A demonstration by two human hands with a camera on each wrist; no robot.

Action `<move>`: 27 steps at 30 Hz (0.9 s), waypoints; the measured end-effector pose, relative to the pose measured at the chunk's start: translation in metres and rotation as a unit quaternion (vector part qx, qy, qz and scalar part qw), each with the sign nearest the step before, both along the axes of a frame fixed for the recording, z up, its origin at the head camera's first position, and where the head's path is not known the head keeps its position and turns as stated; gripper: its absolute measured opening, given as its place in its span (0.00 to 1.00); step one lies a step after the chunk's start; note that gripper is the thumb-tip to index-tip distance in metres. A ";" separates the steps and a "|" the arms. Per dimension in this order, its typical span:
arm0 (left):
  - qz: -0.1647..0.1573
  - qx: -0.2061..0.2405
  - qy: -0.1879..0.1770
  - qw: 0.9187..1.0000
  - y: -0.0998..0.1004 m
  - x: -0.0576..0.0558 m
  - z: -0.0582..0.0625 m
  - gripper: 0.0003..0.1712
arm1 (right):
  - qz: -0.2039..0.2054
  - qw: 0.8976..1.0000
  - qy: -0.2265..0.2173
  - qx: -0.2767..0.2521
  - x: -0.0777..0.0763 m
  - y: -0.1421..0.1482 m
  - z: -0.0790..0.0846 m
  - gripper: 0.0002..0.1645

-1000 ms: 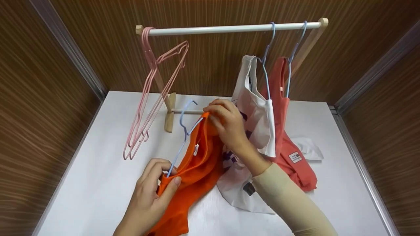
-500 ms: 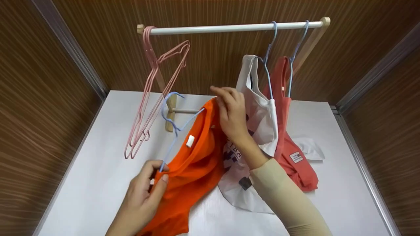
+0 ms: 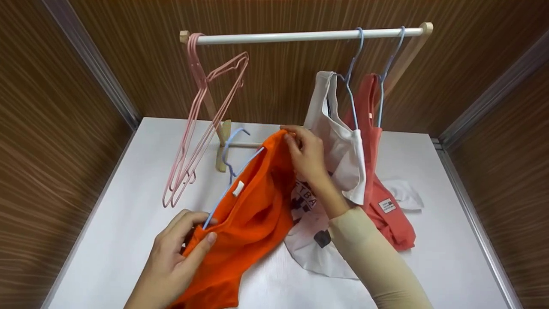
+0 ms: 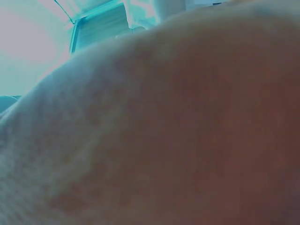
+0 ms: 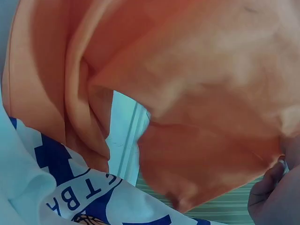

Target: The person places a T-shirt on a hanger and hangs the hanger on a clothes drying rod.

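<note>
An orange shirt (image 3: pixel 253 223) with a white neck label is spread between my hands in the head view, a blue hanger (image 3: pixel 226 156) inside its neck opening. My left hand (image 3: pixel 173 253) pinches the near shoulder together with that end of the hanger. At the far shoulder, my right hand (image 3: pixel 309 156) pinches the cloth between thumb and fingers. The hanger's far end is hidden under the fabric. Orange cloth (image 5: pixel 197 103) fills much of the right wrist view. Blurred skin covers most of the left wrist view.
Pink hangers (image 3: pixel 197 94) hang at the left end of the white rail (image 3: pixel 279 37). On its right side, a white printed garment (image 3: pixel 319 107) and a red garment (image 3: pixel 364 103) hang from blue hangers. A white cloth (image 3: pixel 403 194) lies behind them on the white surface (image 3: pixel 116 206).
My left hand has shifted left and slightly down with the shirt and hanger. My right hand's fingers loosened at the far shoulder, then closed on the cloth again. The shirt's neck is spread wider.
</note>
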State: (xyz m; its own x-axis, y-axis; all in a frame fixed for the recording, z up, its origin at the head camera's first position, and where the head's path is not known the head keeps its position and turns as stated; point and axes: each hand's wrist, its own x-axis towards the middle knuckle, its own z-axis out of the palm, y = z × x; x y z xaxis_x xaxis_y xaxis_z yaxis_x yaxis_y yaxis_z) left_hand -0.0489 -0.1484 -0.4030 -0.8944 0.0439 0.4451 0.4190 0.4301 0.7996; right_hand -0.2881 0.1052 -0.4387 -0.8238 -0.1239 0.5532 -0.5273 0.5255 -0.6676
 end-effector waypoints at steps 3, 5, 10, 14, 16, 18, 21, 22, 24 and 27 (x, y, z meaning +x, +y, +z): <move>-0.009 -0.008 0.010 1.000 -0.002 0.001 0.000 0.19 | -0.027 0.999 -0.014 -0.009 -0.003 0.002 0.003 0.09; -0.012 -0.012 0.007 1.000 -0.003 0.003 0.001 0.19 | -0.039 0.999 -0.026 -0.017 -0.004 0.003 0.005 0.10; -0.030 -0.012 -0.006 0.999 -0.004 0.005 0.002 0.18 | -0.054 0.997 -0.044 -0.023 -0.008 0.002 0.011 0.13; -0.027 0.005 0.002 1.000 -0.002 0.004 0.002 0.17 | -0.042 0.997 -0.006 -0.065 -0.003 -0.003 0.009 0.11; -0.019 0.013 0.006 1.000 -0.001 0.003 0.003 0.17 | -0.017 0.995 0.033 -0.095 0.004 -0.006 0.007 0.12; -0.011 0.011 0.010 1.000 -0.001 0.001 0.004 0.16 | 0.020 0.992 0.080 -0.092 0.015 -0.010 0.007 0.16; -0.010 0.006 0.019 1.000 0.000 -0.001 0.005 0.17 | 0.091 0.982 0.162 -0.031 0.028 -0.016 0.011 0.23; -0.009 0.001 0.024 1.000 0.000 -0.002 0.005 0.17 | 0.116 0.976 0.185 -0.006 0.031 -0.018 0.013 0.24; -0.004 -0.009 0.033 0.999 0.002 -0.004 0.006 0.17 | 0.155 0.963 0.218 0.029 0.034 -0.022 0.018 0.21; 0.004 -0.033 0.038 0.999 0.005 -0.004 0.007 0.17 | 0.182 0.956 0.224 0.042 0.034 -0.024 0.023 0.12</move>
State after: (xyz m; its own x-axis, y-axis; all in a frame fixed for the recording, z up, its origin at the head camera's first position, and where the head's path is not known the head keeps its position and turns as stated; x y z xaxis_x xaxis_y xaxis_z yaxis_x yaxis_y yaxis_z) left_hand -0.0524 -0.1437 -0.3960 -0.8589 0.0685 0.5075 0.4733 0.4844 0.7357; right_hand -0.2539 0.0808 -0.4157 -0.4003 -0.4177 0.8157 -0.9089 0.2947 -0.2951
